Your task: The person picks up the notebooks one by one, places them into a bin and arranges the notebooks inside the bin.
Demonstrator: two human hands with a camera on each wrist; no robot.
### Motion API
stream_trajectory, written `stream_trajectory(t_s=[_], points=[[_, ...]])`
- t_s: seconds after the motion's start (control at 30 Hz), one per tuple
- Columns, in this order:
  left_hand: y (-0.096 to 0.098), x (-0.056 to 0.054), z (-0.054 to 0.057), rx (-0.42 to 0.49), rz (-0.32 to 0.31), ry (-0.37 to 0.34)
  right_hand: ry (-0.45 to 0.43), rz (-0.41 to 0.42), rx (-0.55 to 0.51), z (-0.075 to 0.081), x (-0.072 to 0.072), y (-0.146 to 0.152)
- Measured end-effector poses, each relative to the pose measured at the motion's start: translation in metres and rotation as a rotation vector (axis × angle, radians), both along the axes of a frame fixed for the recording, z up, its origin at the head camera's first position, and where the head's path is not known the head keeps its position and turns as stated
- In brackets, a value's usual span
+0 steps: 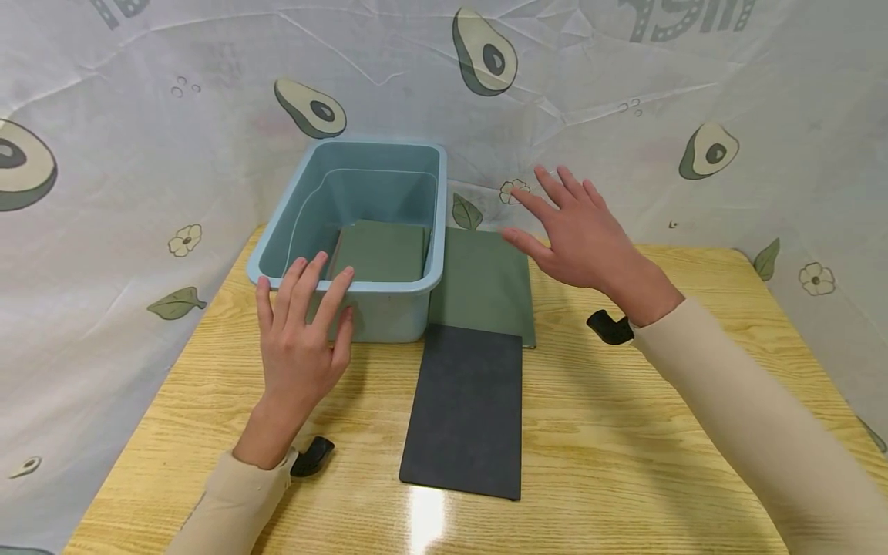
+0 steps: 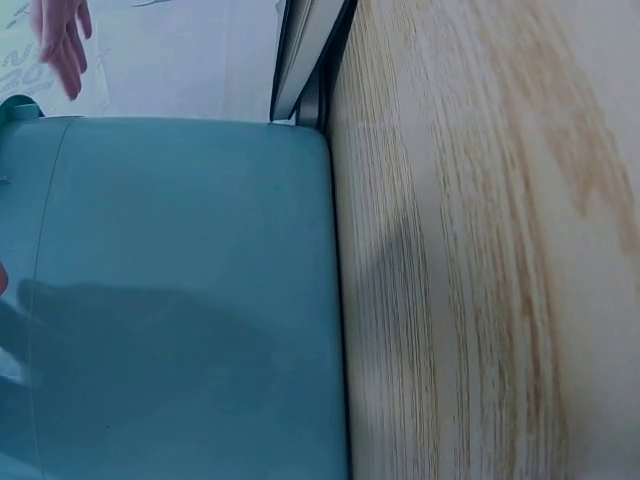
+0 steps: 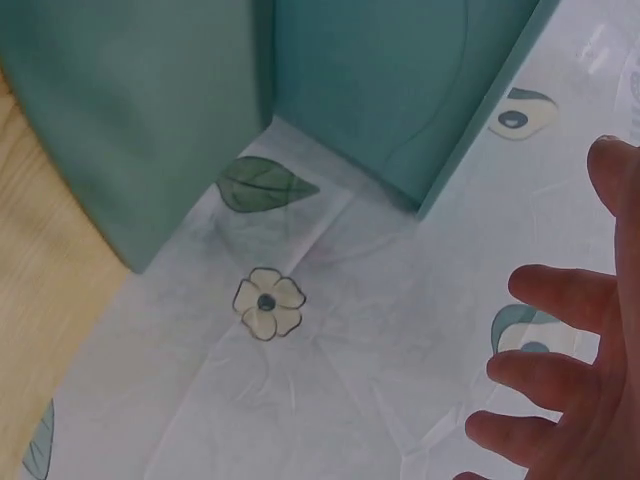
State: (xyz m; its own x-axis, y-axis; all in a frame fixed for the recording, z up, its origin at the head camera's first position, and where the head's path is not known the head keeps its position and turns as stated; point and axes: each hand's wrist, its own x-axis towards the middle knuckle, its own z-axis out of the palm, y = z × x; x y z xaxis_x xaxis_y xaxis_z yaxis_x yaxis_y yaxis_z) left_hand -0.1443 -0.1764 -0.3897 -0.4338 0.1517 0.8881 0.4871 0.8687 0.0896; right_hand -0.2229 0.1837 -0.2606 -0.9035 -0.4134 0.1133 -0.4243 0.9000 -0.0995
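A light blue plastic bin stands at the back left of the table, with a green book lying inside it. My left hand is at the bin's near rim, fingers spread and reaching over the edge, holding nothing. To the right of the bin, my right hand is raised with fingers apart and nothing in it. Below and left of that hand lies a larger green book, right beside the bin's wall. A dark, thin notebook lies in front, meeting the green book's near edge.
The wooden table extends to the right and front. Behind and around it hangs a pale cloth printed with avocados, leaves and flowers. A black wrist strap piece sticks out from the right sleeve, another from the left.
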Motion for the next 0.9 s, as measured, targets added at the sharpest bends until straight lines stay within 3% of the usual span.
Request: stream_trajectory(t_s=[0.47, 0.67, 0.9], points=[[0.0, 0.0, 0.002, -0.005, -0.005, -0.019, 0.01, 0.024, -0.123, -0.009, 0.035, 0.02], [0.0, 0.0, 0.003, -0.008, -0.002, -0.022, -0.011, 0.05, -0.129, -0.033, 0.051, 0.013], [-0.001, 0.001, 0.004, -0.015, 0.003, -0.03, -0.084, 0.081, -0.1, -0.077, 0.078, -0.005]])
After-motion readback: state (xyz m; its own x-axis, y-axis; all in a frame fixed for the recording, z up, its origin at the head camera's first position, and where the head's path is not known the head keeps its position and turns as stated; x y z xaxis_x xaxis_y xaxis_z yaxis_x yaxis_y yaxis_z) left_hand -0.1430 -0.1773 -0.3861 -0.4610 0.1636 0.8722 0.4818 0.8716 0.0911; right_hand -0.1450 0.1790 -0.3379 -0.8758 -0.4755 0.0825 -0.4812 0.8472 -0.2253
